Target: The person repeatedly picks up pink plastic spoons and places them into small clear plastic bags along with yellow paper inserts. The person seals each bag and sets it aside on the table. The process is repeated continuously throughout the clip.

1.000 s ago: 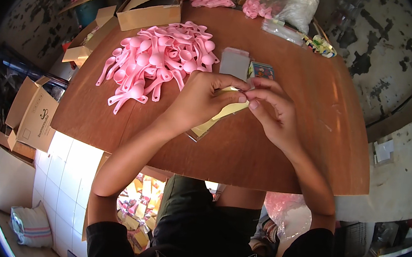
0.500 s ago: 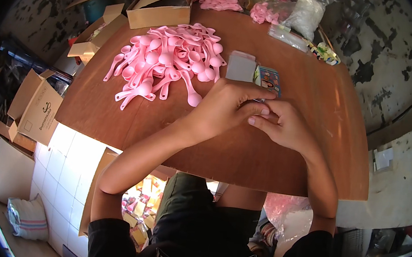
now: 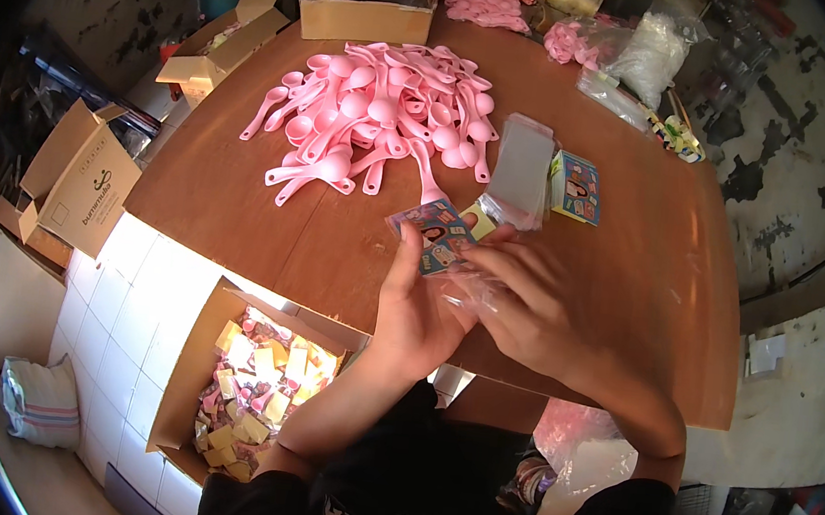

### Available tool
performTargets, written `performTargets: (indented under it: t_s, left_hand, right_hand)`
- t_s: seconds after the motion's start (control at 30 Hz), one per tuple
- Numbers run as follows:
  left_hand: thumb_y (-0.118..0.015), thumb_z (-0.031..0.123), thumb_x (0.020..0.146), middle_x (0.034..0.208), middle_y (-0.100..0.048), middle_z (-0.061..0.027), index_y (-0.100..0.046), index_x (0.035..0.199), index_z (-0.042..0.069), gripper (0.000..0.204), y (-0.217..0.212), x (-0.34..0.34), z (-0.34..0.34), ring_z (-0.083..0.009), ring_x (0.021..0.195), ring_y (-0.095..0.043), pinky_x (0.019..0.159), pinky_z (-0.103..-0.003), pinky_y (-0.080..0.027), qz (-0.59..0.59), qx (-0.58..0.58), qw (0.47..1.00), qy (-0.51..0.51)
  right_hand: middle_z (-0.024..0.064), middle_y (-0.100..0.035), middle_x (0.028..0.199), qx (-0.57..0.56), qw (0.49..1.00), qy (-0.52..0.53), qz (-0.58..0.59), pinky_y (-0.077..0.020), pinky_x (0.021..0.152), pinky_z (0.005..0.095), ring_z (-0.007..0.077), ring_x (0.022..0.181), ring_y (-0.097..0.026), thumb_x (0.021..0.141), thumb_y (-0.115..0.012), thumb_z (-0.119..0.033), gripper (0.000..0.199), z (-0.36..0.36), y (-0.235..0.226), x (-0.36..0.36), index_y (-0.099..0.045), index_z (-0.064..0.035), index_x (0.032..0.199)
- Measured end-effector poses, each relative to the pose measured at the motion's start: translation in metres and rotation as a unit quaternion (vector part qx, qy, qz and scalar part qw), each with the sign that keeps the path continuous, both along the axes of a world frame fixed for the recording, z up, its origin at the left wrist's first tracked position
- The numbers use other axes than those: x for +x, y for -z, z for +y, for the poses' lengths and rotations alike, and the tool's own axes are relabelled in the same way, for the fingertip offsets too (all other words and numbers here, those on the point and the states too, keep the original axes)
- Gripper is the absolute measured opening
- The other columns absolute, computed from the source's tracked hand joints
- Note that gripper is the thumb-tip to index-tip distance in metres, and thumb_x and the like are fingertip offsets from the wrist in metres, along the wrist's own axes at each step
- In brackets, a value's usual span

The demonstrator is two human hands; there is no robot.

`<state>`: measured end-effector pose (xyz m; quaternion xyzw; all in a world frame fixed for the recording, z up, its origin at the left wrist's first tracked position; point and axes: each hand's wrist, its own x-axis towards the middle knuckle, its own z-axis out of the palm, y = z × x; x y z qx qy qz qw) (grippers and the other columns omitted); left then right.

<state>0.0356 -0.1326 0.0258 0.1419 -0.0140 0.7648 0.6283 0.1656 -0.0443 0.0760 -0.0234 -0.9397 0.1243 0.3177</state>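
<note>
My left hand [image 3: 416, 323], palm up and thumb raised, holds a small colourful printed card [image 3: 442, 243] above the table's near part. My right hand [image 3: 539, 316] bends over it from the right, its fingers closed on a crinkled clear plastic bag [image 3: 474, 291] that lies against the card's lower end. Whether the card is partly inside the bag cannot be made out. Just beyond the fingers lies a stack of flat clear bags [image 3: 522, 169], and to its right a stack of similar printed cards [image 3: 578, 187]. Pink plastic scoops [image 3: 378, 103] form a large heap beyond my left hand.
The brown wooden table [image 3: 648, 312] has a curved-looking near edge. Below it at left, an open carton [image 3: 184, 374] holds packed scoops and yellowish cards. Another carton [image 3: 367, 21] sits at the far edge. Bagged white material [image 3: 650, 56] and pink pieces [image 3: 571, 43] lie far right.
My hands have come nearer and turned apart from their fingertip-to-fingertip pinch; the card and bag now show. The view has shifted, revealing more of the bag stack and the lower carton.
</note>
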Motion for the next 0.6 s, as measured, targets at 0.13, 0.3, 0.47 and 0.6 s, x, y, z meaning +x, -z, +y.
performTargets:
  t_s: [0.13,0.3,0.47,0.6]
  left_hand:
    - [-0.056,0.029,0.1,0.093,-0.067,-0.0053,-0.058,0.116,0.004,0.03,0.006,-0.022,0.002,-0.0221,0.099,-0.067,0.09,-0.038,-0.055,-0.055,-0.155,0.979,-0.121]
    - [-0.065,0.028,0.096,0.097,-0.063,-0.0058,-0.056,0.113,0.008,0.028,0.008,-0.061,-0.018,-0.0205,0.095,-0.066,0.088,-0.039,-0.058,-0.036,-0.189,0.945,-0.265]
    - [-0.067,0.031,0.094,0.1,-0.066,-0.0067,-0.059,0.11,0.008,0.029,0.005,-0.054,-0.008,-0.0206,0.095,-0.066,0.089,-0.039,-0.057,-0.009,-0.225,0.934,-0.276]
    - [-0.07,0.034,0.092,0.103,-0.065,-0.0082,-0.058,0.11,0.008,0.033,0.0,-0.043,0.003,-0.0233,0.099,-0.066,0.093,-0.042,-0.055,-0.017,-0.247,0.939,-0.239]
  right_hand:
    - [0.0107,-0.064,0.121,0.236,0.97,-0.013,-0.058,-0.0491,0.096,0.0482,0.0268,0.108,-0.061,0.086,-0.066,-0.01,0.021,-0.02,0.002,-0.009,-0.07,-0.0031,0.105]
    - [0.0088,-0.065,0.115,0.182,0.982,-0.053,0.019,-0.0497,0.093,0.0462,0.0237,0.107,-0.062,0.082,-0.065,-0.007,0.026,-0.015,-0.002,-0.013,-0.07,-0.0037,0.106]
    - [0.0132,-0.07,0.088,-0.058,0.994,0.087,0.01,-0.0531,0.066,0.0434,0.0326,0.076,-0.067,0.082,-0.068,-0.01,0.011,0.054,0.005,-0.093,-0.066,-0.0046,0.091]
    - [0.0119,-0.069,0.077,-0.049,0.968,0.203,-0.136,-0.0531,0.067,0.0426,0.0325,0.075,-0.069,0.081,-0.074,-0.026,0.026,0.089,0.034,-0.141,-0.063,-0.0063,0.094]
